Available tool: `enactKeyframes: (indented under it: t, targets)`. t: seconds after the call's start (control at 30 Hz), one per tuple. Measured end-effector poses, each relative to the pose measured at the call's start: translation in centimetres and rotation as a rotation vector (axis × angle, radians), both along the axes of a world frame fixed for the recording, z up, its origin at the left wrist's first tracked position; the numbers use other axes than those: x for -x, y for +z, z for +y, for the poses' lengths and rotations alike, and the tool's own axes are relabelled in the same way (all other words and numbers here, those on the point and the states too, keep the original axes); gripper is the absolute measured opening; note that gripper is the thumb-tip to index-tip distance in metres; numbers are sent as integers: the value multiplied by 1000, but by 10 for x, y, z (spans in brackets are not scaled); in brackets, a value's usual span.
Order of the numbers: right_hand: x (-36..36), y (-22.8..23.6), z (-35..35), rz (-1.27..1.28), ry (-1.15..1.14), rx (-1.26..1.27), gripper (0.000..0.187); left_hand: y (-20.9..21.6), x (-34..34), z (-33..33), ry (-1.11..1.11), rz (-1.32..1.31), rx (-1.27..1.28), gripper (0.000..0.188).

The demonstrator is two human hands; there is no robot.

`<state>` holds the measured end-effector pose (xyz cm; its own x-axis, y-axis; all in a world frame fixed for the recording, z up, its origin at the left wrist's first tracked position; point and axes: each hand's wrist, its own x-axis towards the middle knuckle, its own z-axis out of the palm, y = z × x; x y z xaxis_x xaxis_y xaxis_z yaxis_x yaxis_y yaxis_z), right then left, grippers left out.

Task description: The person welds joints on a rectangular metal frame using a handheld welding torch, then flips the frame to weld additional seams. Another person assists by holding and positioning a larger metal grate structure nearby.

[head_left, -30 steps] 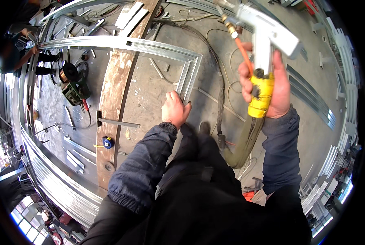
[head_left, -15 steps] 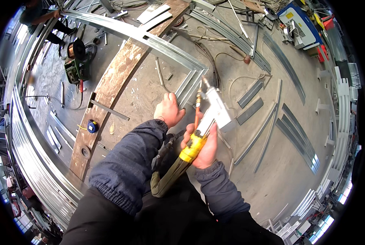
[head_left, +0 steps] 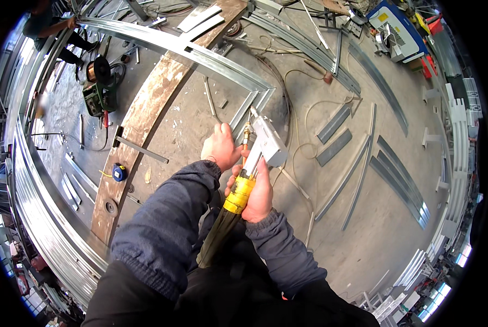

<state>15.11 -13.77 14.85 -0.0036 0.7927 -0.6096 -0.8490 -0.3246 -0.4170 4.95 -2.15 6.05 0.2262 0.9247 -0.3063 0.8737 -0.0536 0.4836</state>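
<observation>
My right hand (head_left: 259,192) is wrapped round the handle of a welding gun (head_left: 269,143), a pale grey boxy head with a narrow nozzle. Yellow tape binds its lower end, where a thick dark sleeved cable (head_left: 217,237) runs down towards my body. The nozzle points away from me, beside or over the short side of a shiny metal frame (head_left: 246,114); whether they touch I cannot tell. My left hand (head_left: 222,146) is closed on that short side, nearer to me than the mitred corner. Its fingertips are partly hidden.
A long wooden plank (head_left: 148,106) lies under the frame, bearing a blue tape measure (head_left: 119,173). A green wire feeder (head_left: 99,99) with a spool stands left; a person (head_left: 53,30) is beyond. Metal strips (head_left: 399,182) and a blue-white machine (head_left: 397,31) lie right. Cables cross the floor.
My right hand and the welding gun have shifted left, bringing the nozzle closer to the frame's short side. My left hand stays on the frame. The view has shifted slightly.
</observation>
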Motion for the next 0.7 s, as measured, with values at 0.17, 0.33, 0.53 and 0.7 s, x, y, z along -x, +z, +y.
enactKeyframes:
  t: [0.17, 0.33, 0.53, 0.7]
  targets:
    - [0, 4, 7, -50, -36, 20, 55, 4, -1, 0, -12, -3, 14, 63]
    - [-8, 5, 13, 19, -16, 44, 56, -2, 1, -2, 13, -30, -37, 73]
    - [-11, 13, 17, -13, 21, 55, 54, -2, 3, -4, -13, -38, -73, 72]
    - [-6, 10, 17, -36, 28, 63, 55, 1, 8, -2, -1, -60, -52, 70]
